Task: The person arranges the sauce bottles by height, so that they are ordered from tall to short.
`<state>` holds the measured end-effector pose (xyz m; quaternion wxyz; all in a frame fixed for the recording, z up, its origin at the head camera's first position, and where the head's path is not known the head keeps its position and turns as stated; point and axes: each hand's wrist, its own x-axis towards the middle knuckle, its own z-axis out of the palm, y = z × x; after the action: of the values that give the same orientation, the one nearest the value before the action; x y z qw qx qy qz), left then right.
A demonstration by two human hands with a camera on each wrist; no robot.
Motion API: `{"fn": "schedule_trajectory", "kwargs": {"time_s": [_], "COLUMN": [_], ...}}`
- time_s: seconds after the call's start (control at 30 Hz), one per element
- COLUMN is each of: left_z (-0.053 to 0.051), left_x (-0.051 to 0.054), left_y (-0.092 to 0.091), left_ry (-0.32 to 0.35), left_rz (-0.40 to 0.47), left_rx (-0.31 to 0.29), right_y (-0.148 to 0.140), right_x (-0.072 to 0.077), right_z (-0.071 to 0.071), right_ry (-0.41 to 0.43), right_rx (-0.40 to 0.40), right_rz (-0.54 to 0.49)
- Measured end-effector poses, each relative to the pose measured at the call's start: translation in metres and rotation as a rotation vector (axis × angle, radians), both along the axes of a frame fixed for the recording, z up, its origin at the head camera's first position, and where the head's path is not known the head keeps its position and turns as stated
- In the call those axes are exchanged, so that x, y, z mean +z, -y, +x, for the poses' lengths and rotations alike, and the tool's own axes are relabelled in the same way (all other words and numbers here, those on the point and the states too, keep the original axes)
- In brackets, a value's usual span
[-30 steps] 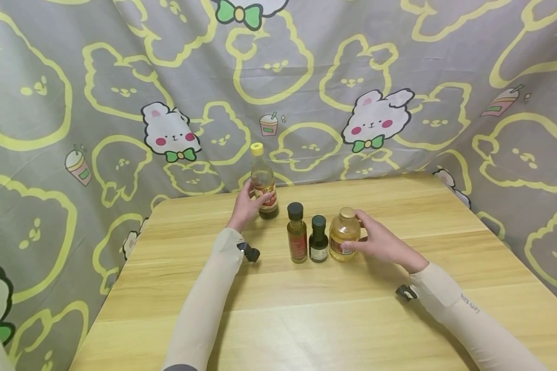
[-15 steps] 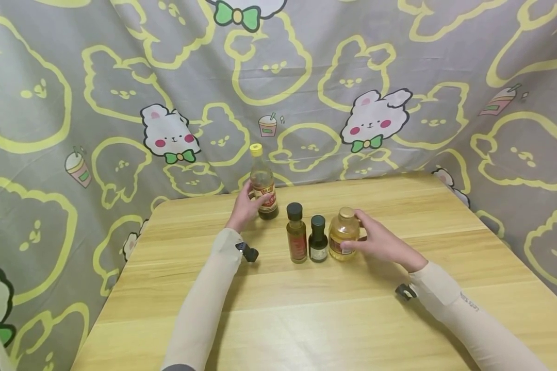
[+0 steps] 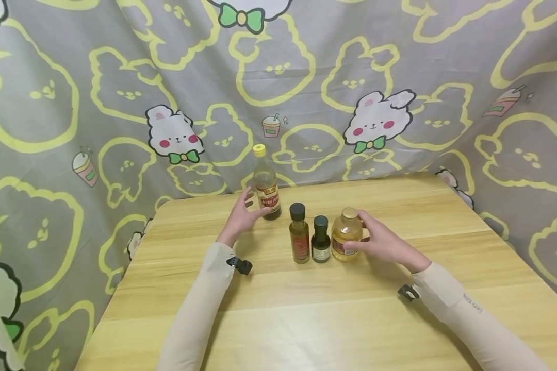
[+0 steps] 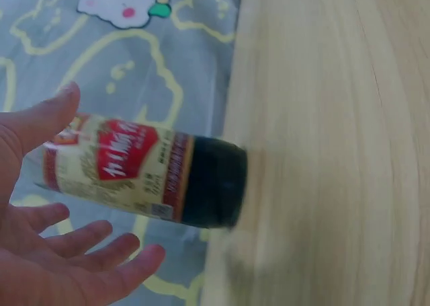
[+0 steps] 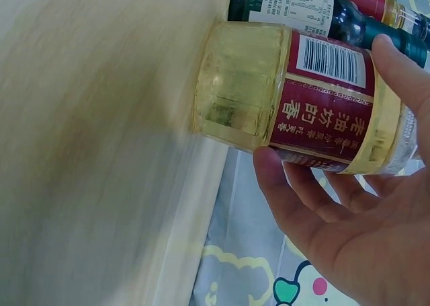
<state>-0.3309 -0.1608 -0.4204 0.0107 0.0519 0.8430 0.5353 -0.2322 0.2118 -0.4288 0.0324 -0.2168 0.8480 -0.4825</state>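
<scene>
Upright on the table stands a tall bottle with a yellow cap point(image 3: 267, 193), its red and cream label point(image 4: 121, 158) facing the left wrist view. My left hand point(image 3: 241, 216) is beside it, fingers spread and apart from the glass in the left wrist view. My right hand point(image 3: 385, 245) holds the round bottle of golden oil point(image 3: 345, 234), thumb on one side and fingers on the other; its dark red label point(image 5: 322, 107) shows in the right wrist view. Just left of it stand a small dark bottle point(image 3: 321, 239) and a black-capped bottle point(image 3: 299, 239).
The wooden table point(image 3: 297, 319) reaches back to a grey patterned cloth point(image 3: 306, 87) hanging behind and at both sides. The small dark bottle and the black-capped bottle stand close together between my hands. The tall bottle is farther back, near the cloth.
My left hand has let go of the tall bottle and moved slightly left and toward me, its fingers spreading. The bottles stand where they were, and my right hand keeps its hold.
</scene>
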Motion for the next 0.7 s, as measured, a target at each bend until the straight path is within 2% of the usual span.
{"fn": "schedule_trajectory", "kwargs": {"time_s": [0.13, 0.2, 0.4, 0.53, 0.7], "left_z": [0.011, 0.016, 0.028, 0.032, 0.037], "left_x": [0.004, 0.006, 0.011, 0.014, 0.019], "left_y": [0.002, 0.003, 0.004, 0.002, -0.004], "left_ry": [-0.019, -0.037, -0.054, -0.061, -0.084], "left_rz": [-0.021, -0.036, -0.067, -0.087, -0.063], "left_rx": [-0.03, -0.068, -0.243, -0.365, -0.515], "right_y": [0.0, 0.0, -0.001, -0.002, -0.001], "right_x": [-0.001, -0.002, -0.003, -0.002, 0.0], "right_z": [-0.001, 0.0, 0.002, 0.002, 0.001], "right_ry": [-0.007, -0.008, -0.012, -0.002, -0.004], "right_rx": [0.0, -0.004, -0.001, -0.009, -0.003], "right_rz": [-0.004, -0.005, -0.008, -0.007, -0.005]}}
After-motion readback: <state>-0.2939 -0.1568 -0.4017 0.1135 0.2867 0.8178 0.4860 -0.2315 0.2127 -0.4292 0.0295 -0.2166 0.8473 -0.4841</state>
